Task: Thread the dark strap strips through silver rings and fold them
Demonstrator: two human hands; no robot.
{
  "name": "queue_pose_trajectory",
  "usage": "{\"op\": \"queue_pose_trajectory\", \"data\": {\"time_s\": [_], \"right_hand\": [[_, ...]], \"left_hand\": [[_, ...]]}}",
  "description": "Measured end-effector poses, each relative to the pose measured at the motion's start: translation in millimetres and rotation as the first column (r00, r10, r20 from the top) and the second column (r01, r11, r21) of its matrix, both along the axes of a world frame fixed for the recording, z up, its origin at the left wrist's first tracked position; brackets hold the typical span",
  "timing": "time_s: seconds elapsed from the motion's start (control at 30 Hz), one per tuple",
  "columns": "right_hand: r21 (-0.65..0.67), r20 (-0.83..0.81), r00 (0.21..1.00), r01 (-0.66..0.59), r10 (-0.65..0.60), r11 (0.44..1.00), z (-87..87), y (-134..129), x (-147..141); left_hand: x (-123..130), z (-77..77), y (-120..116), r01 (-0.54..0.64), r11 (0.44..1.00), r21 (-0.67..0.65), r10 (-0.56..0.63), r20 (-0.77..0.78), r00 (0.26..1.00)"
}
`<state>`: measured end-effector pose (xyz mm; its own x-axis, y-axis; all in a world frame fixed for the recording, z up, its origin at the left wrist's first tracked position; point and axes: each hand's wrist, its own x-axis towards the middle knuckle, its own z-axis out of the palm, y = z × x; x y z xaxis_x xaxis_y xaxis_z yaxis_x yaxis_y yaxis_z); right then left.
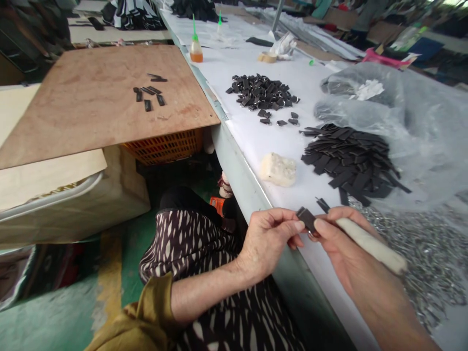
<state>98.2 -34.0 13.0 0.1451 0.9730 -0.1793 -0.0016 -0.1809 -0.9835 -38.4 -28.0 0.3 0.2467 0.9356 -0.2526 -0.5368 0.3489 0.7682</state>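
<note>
The left hand [268,239] and right hand [351,258] pinch a small dark folded tab [306,219] at the edge of the counter [256,141].
Thumbs and fingertips close on it from both sides; the right hand also grips a white-handled tool [373,245]. A metal piece [313,235], perhaps a ring, shows at its lower end. Dark strips [353,161] lie piled beyond, near a white block [278,169].

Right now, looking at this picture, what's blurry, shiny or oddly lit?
In the head view, the far background is soft and smeared; the left hand and its dark folded tab read more clearly. Same view: the clear plastic bag and metal pieces catch pale glints; the white tabletop is bright, the floor beside it shadowy.
</note>
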Motion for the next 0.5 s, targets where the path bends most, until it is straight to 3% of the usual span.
{"op": "queue_pose_trajectory", "data": {"time_s": [0.27,0.5], "right_hand": [[-0.022,0.005,1.0,0.018,-0.017,1.0,3.5,2.2,1.8],[-0.072,0.085,0.996,-0.032,0.038,0.997,7.7,3.7,2.4]], "left_hand": [[-1.3,4.1,-0.1,0.02,1.0,0.014,-0.019,-0.018,1.0],[-6.2,-4.7,2.0,0.084,0.996,0.025,-0.085,0.054,0.995]]}}
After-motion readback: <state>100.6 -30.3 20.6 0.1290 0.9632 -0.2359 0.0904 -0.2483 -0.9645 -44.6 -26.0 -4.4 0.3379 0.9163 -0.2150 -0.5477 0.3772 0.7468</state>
